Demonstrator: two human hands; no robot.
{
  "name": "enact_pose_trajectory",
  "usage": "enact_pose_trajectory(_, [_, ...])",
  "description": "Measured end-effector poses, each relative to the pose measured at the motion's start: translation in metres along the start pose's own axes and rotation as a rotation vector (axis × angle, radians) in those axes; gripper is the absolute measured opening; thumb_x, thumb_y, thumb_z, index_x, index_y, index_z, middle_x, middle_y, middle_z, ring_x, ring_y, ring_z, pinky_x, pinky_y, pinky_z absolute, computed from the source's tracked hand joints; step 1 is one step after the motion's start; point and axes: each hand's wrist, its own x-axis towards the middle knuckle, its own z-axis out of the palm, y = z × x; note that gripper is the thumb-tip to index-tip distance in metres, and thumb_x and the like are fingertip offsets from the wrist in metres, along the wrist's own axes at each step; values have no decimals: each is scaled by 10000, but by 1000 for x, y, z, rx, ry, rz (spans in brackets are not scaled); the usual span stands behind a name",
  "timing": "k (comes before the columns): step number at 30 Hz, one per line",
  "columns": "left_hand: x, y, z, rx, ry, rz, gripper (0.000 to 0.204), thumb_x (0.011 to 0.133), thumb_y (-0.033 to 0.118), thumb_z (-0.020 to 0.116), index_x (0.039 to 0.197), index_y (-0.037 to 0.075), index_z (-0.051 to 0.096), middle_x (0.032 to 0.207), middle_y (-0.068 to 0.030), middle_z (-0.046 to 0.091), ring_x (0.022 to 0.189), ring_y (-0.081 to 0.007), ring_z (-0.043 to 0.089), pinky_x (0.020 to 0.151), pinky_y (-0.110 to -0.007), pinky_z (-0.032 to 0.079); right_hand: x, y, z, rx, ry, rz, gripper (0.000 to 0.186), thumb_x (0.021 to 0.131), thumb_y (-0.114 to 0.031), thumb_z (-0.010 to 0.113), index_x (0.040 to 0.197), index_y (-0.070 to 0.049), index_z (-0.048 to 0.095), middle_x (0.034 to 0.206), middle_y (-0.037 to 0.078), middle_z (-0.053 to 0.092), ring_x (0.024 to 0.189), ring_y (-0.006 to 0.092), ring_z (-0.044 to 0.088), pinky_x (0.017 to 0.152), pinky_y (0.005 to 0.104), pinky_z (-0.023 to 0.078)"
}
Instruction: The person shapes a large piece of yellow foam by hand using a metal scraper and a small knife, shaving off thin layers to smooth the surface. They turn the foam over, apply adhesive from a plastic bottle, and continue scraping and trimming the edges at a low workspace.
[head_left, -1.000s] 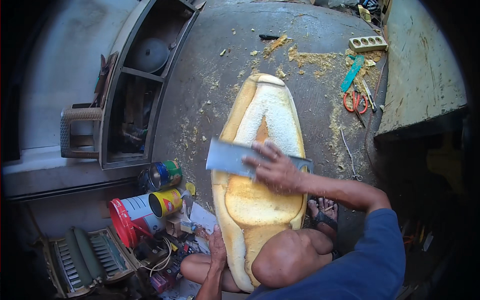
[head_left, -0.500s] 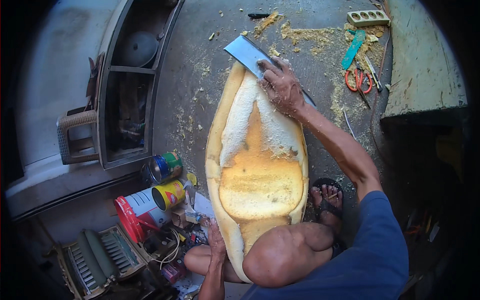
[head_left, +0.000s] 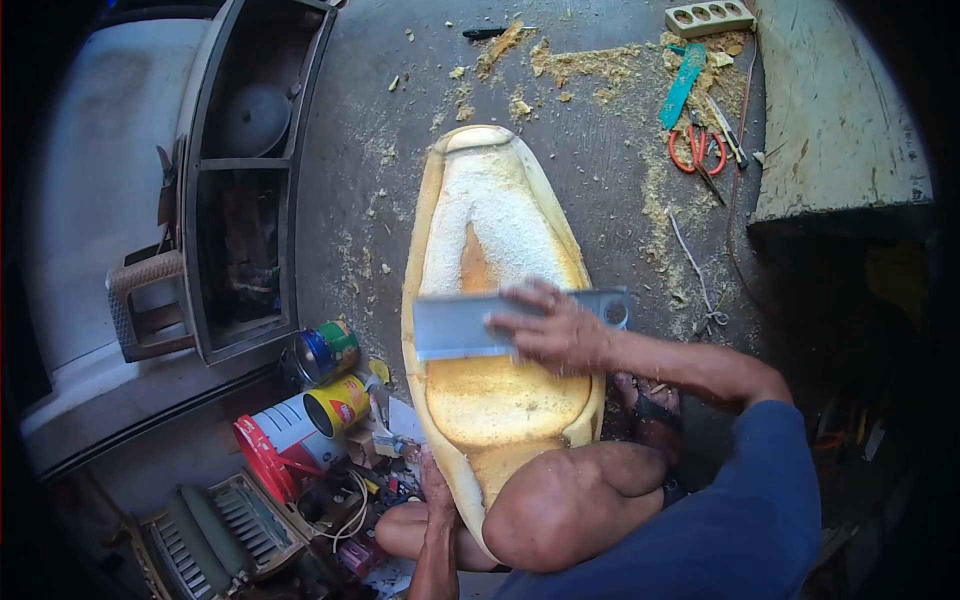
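Note:
A long yellow foam seat pad [head_left: 505, 405], shaped like a motorcycle seat, lies lengthwise before me, its near end by my bent knee [head_left: 560, 505]. White shaved foam covers its far half. Across its middle rests a wide, flat grey metal blade [head_left: 452, 328] with a round hole at its right end. My right hand [head_left: 560, 332] grips this blade from above, fingers spread over its face and slightly blurred. At the pad's near left edge is my left hand [head_left: 435, 482], closed against the foam; its fingertips are partly hidden.
Foam crumbs litter the grey floor. Red-handled scissors [head_left: 697, 150], a teal strip [head_left: 683, 88], a cutter knife [head_left: 727, 132] and a power strip [head_left: 709, 17] lie far right beside a worn wooden board [head_left: 835, 120]. Cans [head_left: 337, 405] and a red-rimmed bucket [head_left: 268, 455] lie at left.
My right hand has drawn the blade from the pad's far tip back toward me, turning it crosswise over the middle. My left hand stays at the near left edge.

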Motion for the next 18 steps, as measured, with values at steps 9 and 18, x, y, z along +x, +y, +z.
enact_pose_trajectory(9, [14, -9, 10, -55, -3, -30, 583, 1085, 514, 305, 1134, 22, 613, 963, -107, 673, 817, -196, 654, 743, -321, 546, 61, 100, -21, -101, 227, 111, 145, 857, -171, 689, 936, -74, 616, 1447, 52, 539, 1399, 400, 382, 1111, 575, 353])
enact_pose_trajectory(18, [17, -17, 0, -157, 36, -67, 596, 1083, 525, 296, 1131, 24, 614, 956, -103, 677, 806, -196, 657, 733, -320, 548, 68, 97, -31, -136, 172, 122, 161, 919, -205, 637, 1003, -73, 596, 1431, 80, 542, 1387, 395, 400, 1179, 513, 331])
